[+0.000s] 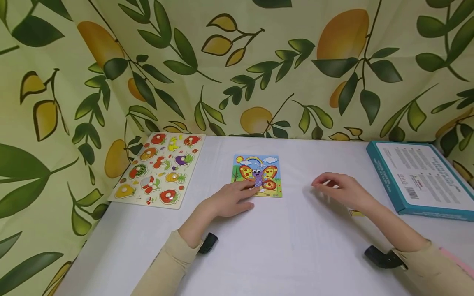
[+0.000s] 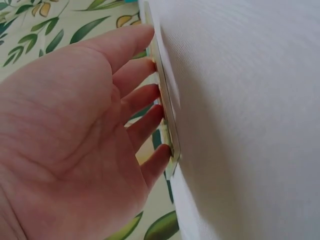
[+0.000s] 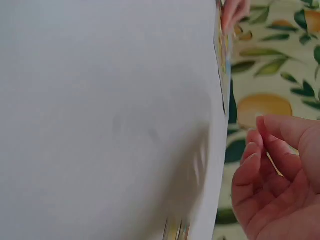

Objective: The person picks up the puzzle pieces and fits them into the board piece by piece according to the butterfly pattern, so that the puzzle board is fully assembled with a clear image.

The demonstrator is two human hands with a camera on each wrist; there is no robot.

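Observation:
A square butterfly puzzle [image 1: 273, 174] lies on the white table, its picture showing a purple butterfly under a rainbow. My left hand [image 1: 232, 199] rests its fingertips on the lower left part of it, covering some of the picture. In the left wrist view the fingers [image 2: 142, 92] are spread along the puzzle board's edge. To the right of the puzzle, my right hand [image 1: 342, 190] hovers over the table, fingers loosely bent and nothing in them. Below that wrist, a small yellow-edged flat thing [image 1: 356, 213] is partly hidden by the forearm.
A fruit peg puzzle board [image 1: 174, 144] lies at the back left. At the right stands a flat teal box [image 1: 422, 176] with a printed white face. Behind the table [image 1: 259, 250] hangs a leaf-and-fruit curtain [image 1: 274, 94]. Something pink [image 1: 455, 260] shows beside the right sleeve.

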